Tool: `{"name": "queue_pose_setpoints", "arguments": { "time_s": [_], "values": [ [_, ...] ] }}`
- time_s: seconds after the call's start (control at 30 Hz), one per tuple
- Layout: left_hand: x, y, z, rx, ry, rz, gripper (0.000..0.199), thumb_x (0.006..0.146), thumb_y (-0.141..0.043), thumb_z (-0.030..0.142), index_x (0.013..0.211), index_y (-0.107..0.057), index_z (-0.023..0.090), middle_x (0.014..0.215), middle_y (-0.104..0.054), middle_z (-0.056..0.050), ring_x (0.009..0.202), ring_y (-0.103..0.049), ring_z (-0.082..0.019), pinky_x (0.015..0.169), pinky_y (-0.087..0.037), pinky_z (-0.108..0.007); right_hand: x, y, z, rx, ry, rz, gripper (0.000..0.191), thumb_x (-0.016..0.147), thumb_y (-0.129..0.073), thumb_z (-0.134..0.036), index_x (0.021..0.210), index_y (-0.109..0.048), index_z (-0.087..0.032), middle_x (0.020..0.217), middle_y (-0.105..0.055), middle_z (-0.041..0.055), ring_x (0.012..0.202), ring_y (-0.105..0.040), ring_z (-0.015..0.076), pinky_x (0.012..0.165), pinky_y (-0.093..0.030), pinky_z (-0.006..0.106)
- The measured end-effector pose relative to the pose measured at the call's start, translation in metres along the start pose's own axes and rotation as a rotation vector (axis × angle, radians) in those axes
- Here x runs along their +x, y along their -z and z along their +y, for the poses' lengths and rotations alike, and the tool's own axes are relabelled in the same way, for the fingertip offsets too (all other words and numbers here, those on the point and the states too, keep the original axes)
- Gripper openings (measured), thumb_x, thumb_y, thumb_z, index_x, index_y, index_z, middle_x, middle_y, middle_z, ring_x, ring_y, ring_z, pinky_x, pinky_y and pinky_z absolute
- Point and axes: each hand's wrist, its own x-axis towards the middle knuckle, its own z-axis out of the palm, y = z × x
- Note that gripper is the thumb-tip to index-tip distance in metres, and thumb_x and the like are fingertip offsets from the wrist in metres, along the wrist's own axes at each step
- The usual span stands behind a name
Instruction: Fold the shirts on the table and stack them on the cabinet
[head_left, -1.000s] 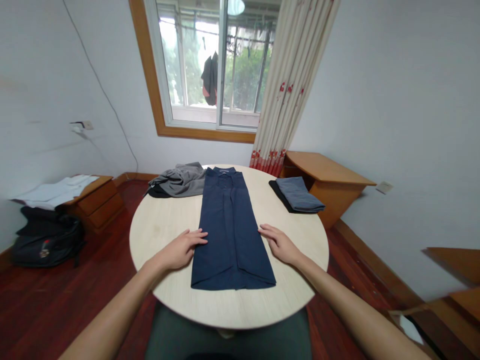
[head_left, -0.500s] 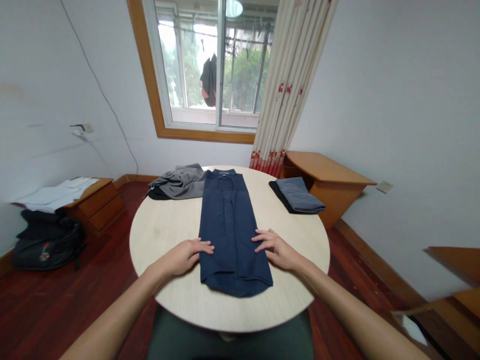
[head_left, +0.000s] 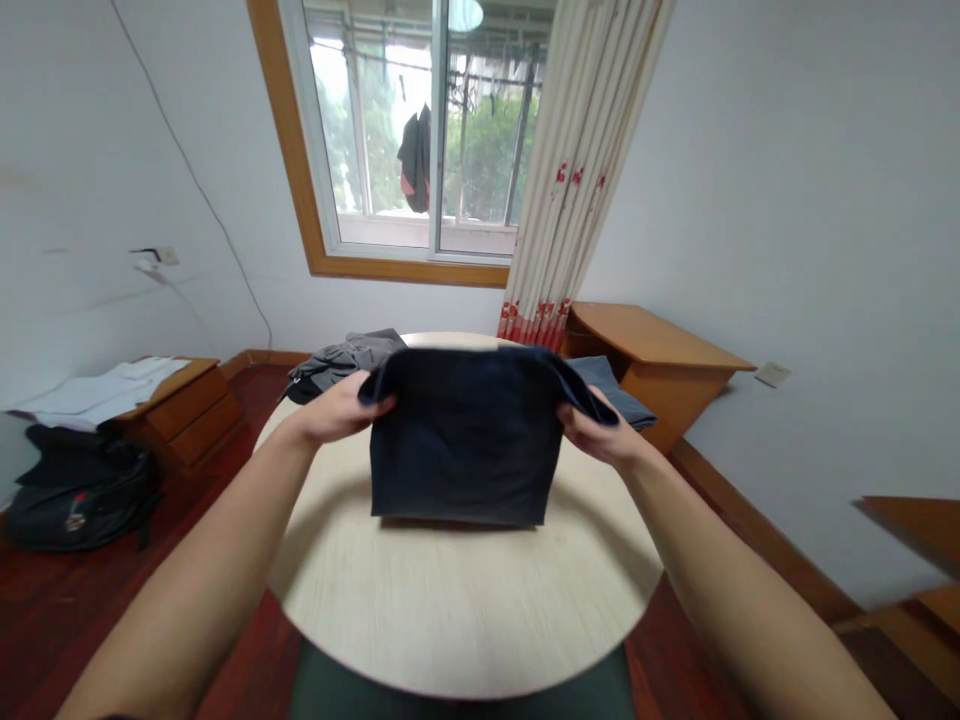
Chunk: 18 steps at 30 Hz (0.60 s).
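The dark blue shirt is lifted and doubled over, its lower fold close above the round pale table. My left hand is closed on its upper left corner, and my right hand grips the upper right corner. Between them the cloth hangs as a wide panel, its top edge bending outward at both ends. Behind my left hand lies a crumpled grey garment. A folded blue-grey garment rests at the table's right, partly hidden by the shirt and my right hand.
A wooden desk stands beyond the table at the right, beside a long curtain. At the left are a low wooden cabinet with papers on top and a black bag on the floor. A dark seat is at the near edge.
The shirt lay flat lengthwise under both hands; now it is raised off the table and folded over. My hands have moved up and apart and closed on its corners.
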Motion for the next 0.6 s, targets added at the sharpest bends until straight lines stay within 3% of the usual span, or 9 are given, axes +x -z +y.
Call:
{"name": "queue_pose_setpoints", "arguments": {
  "time_s": [0.07,0.13,0.2,0.27,0.43,0.6],
  "values": [
    [0.042,0.023,-0.023,-0.142,0.075,0.175,0.036,0.080,-0.078,0.044,0.088,-0.073,0.009,0.075,-0.072,-0.010,0.072,-0.069,-0.022,0.070,-0.057,-0.032,0.035,0.010,0.030,0.126,-0.101,0.161,0.057,0.078,-0.065,-0.074,0.073,-0.064,-0.018,0.067,-0.065,0.0030,0.063,-0.061,0.0155,0.059,-0.049,0.026],
    [0.074,0.036,-0.051,-0.199,0.200,0.327,0.033,0.085,-0.074,0.042,0.089,-0.071,0.009,0.074,-0.071,-0.009,0.067,-0.067,-0.018,0.066,-0.056,-0.029,0.060,0.012,0.060,0.239,-0.324,0.327,0.044,0.082,-0.070,-0.061,0.078,-0.064,-0.017,0.069,-0.066,0.0023,0.060,-0.059,0.0131,0.055,-0.046,0.023],
    [0.090,0.041,-0.080,-0.126,0.439,0.479,0.029,0.086,-0.073,0.041,0.088,-0.069,0.012,0.070,-0.067,-0.005,0.058,-0.062,-0.014,0.058,-0.054,-0.025,0.071,0.005,0.087,0.246,-0.576,0.400,0.030,0.085,-0.073,-0.045,0.079,-0.064,-0.017,0.066,-0.066,0.0016,0.055,-0.056,0.0110,0.050,-0.042,0.020],
    [0.092,0.040,-0.106,-0.069,0.555,0.529,0.027,0.083,-0.076,0.036,0.092,-0.067,0.011,0.064,-0.063,-0.003,0.052,-0.058,-0.013,0.052,-0.051,-0.025,0.072,-0.005,0.109,0.217,-0.727,0.412,0.023,0.084,-0.076,-0.033,0.077,-0.063,-0.016,0.060,-0.063,0.0009,0.051,-0.055,0.0111,0.048,-0.042,0.020],
    [0.081,0.028,-0.144,0.031,0.579,0.606,0.043,0.072,-0.087,0.028,0.105,-0.064,0.013,0.060,-0.057,0.003,0.046,-0.049,-0.009,0.044,-0.039,-0.020,0.062,-0.024,0.140,0.269,-0.667,0.507,0.014,0.080,-0.075,-0.013,0.089,-0.064,-0.015,0.073,-0.071,0.0037,0.064,-0.067,0.0153,0.061,-0.055,0.025],
    [0.095,0.026,-0.155,0.141,0.579,0.651,0.037,0.070,-0.086,0.041,0.077,-0.063,0.013,0.051,-0.051,0.004,0.041,-0.043,-0.008,0.041,-0.029,-0.021,0.073,-0.026,0.151,0.140,-0.686,0.534,0.014,0.085,-0.071,-0.021,0.095,-0.067,-0.013,0.083,-0.076,0.0092,0.072,-0.072,0.0195,0.064,-0.058,0.028]
  ]
}}
